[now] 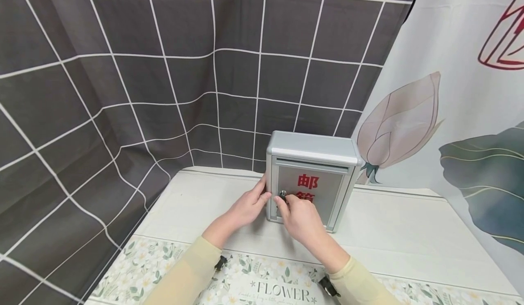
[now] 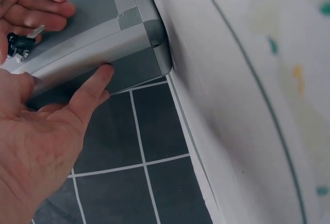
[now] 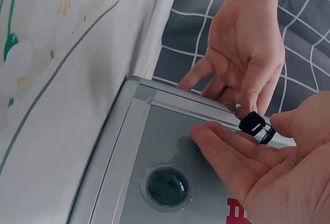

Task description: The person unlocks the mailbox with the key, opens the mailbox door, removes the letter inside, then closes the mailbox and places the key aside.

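Standing just beyond the right hand [image 1: 303, 216], a silver metal box [image 1: 329, 191] is showing a narrow slot [image 1: 313, 165] above the fingers and red characters [image 1: 308, 181] ahead of them, that hand partly covering the lower one. A round glassy disc [image 3: 167, 187] is sitting near its fingertips. The right hand is pinching black-headed keys [image 3: 252, 123] between its thumb and nearly straight fingers, and is obstructing the view of how they are seated. The left hand [image 1: 249, 205] is resting loosely spread against the box's side, grasping nothing. Beneath both hands, a white cloth [image 1: 204, 191] is covering the table, a flowered band [image 1: 143, 259] running under the forearms in their pale yellow sleeves [image 1: 184, 273]. Beyond the left hand and out to its left, a dark gridded curtain [image 1: 163, 87] is hanging in folds; to the right of the right hand, a white curtain [image 1: 458, 32] is displaying a pink bud [image 1: 403, 123] and a large grey-green leaf [image 1: 491, 182].
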Motion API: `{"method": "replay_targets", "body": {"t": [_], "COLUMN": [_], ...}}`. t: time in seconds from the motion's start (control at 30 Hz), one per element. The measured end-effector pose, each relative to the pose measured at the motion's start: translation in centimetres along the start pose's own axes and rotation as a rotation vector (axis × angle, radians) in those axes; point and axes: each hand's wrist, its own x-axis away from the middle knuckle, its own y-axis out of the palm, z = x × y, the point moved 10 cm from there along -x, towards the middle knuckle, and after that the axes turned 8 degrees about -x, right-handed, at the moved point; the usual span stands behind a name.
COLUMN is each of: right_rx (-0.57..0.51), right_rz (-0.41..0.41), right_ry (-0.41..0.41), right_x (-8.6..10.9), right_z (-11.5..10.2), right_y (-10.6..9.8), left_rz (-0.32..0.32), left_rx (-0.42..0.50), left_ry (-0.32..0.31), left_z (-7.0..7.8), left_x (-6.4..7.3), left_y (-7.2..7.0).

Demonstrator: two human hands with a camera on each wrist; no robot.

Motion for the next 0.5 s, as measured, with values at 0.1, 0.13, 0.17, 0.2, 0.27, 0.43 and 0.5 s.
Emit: {"method": "replay_targets", "body": {"t": [0.1,0.13,0.17,0.2,0.27,0.43,0.5], "right_rx": [-0.079,-0.105,-0.126,-0.15,-0.214,-0.399,-0.459], "right_rz": [-0.011,-0.018,-0.03,-0.042,-0.068,-0.141,-0.164], "right_ry": [0.034,0.052,0.074,0.097,0.157,0.318,0.371], "right_x": [0.0,0.0,0.0,0.0,0.0,0.3,0.4], "right_z": [0.5,0.5,0.6,0.8,1.4,3.2,3.1], "right_y": [0.3,0.2,0.3,0.4,0.6,2.1,2.2], "left_rz": [0.002,0.002,0.003,0.005,0.008,0.008,0.003], "left_rx": [0.003,0.004,0.005,0.007,0.008,0.023,0.033], "left_ry": [-0.001,0.0,0.003,0.006,0.011,0.012,0.011], "left_z": [0.0,0.0,0.1,0.1,0.0,0.2,0.2], "left_x": [0.0,0.0,0.0,0.0,0.0,0.0,0.0], "left_y": [-0.1,-0.1,-0.2,-0.2,-0.2,-0.3,-0.3]}}
